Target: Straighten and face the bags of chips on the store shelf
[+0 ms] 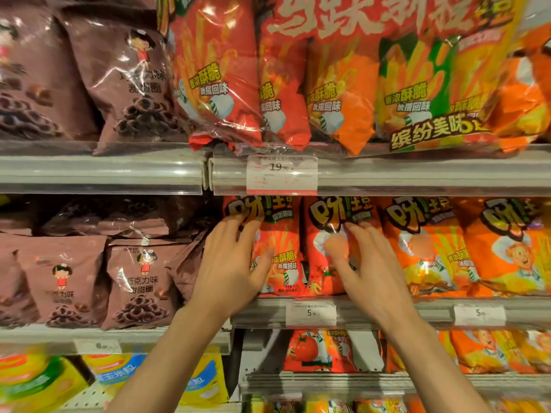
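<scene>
At frame centre on the middle shelf [387, 311], the left hand [235, 263] rests spread, grip open, on one upright red chip bag [280, 251]; the right hand [369, 263], likewise open, touches the neighbouring red bag [323, 257], each bag's long axis vertical.

Under my left hand [235, 263] and right hand [369, 263] the red crinkled plastic-film chip bags [280, 254] look glossy, throwing white glare. The brown foil-like snack bags [140, 281] shine more softly. The grey shelf-edge strip [101, 171] carries a smooth clear plastic cover over the matt white paper price label [281, 174].
</scene>
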